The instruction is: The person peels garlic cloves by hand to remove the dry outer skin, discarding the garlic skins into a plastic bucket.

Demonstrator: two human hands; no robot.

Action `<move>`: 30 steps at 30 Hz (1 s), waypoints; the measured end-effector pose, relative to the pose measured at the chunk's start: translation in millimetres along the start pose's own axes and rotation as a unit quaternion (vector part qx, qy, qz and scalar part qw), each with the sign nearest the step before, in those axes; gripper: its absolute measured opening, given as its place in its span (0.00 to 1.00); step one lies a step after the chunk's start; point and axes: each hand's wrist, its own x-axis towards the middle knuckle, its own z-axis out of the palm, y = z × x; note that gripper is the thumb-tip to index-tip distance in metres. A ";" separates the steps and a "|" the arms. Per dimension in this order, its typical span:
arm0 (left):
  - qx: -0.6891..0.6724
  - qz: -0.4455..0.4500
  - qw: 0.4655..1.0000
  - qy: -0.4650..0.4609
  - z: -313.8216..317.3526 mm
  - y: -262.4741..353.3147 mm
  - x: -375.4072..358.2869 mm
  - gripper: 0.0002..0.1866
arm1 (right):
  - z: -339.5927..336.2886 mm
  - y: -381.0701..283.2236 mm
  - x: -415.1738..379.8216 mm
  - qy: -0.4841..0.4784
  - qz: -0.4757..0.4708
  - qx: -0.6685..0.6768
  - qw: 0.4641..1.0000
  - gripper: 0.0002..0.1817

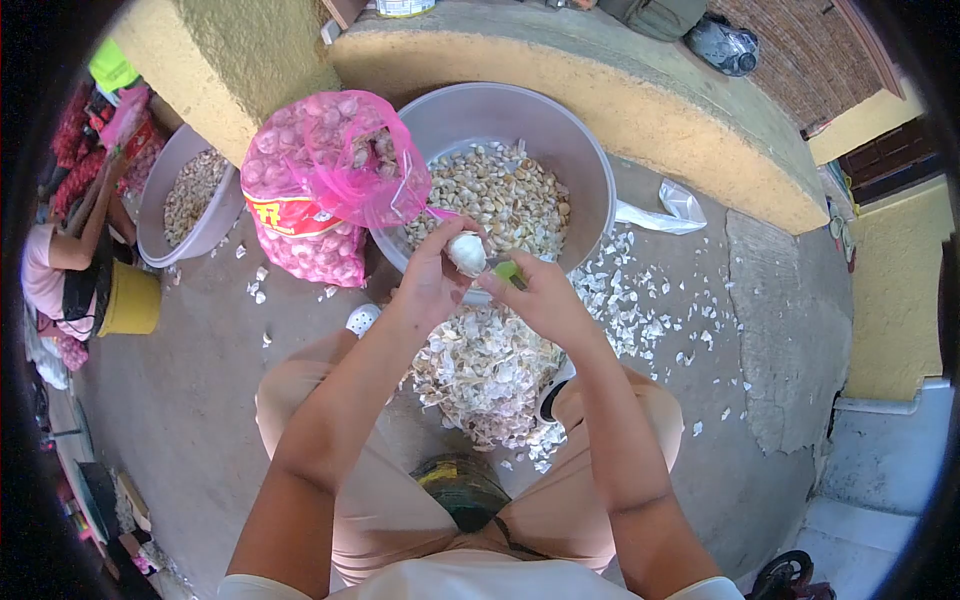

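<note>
A whole white garlic bulb (467, 254) is held in the closed fingers of my left hand (430, 280), above the near rim of a large grey basin. My right hand (545, 305) is closed round a small knife with a green handle (508, 271), close against the bulb; its blade is mostly hidden. Loose garlic cloves (490, 190) cover the bottom of the basin (592, 160). Below my hands, between my feet, lies a heap of papery garlic skins (480, 375).
Left of the basin stands a pink mesh sack (305, 150) full of garlic bulbs. Scattered skins (640, 310) lie on the concrete floor. At far left, another person (70, 240) sits by a second basin (220, 215) and a yellow bucket (130, 300). A low wall (560, 85) curves behind.
</note>
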 end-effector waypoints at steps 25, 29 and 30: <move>-0.034 0.019 0.999 -0.014 5.9 -7.4 -6.9 0.09 | 22.5 0.0 0.2 0.072 -0.115 -0.250 0.959 0.21; -0.014 0.023 0.999 0.020 4.7 -2.4 -3.8 0.10 | 24.3 -1.3 -1.7 0.007 -0.082 -0.258 0.963 0.22; -0.006 0.022 0.999 0.047 6.0 -1.0 -4.3 0.10 | 22.1 -1.5 -1.1 -0.003 -0.072 -0.254 0.964 0.22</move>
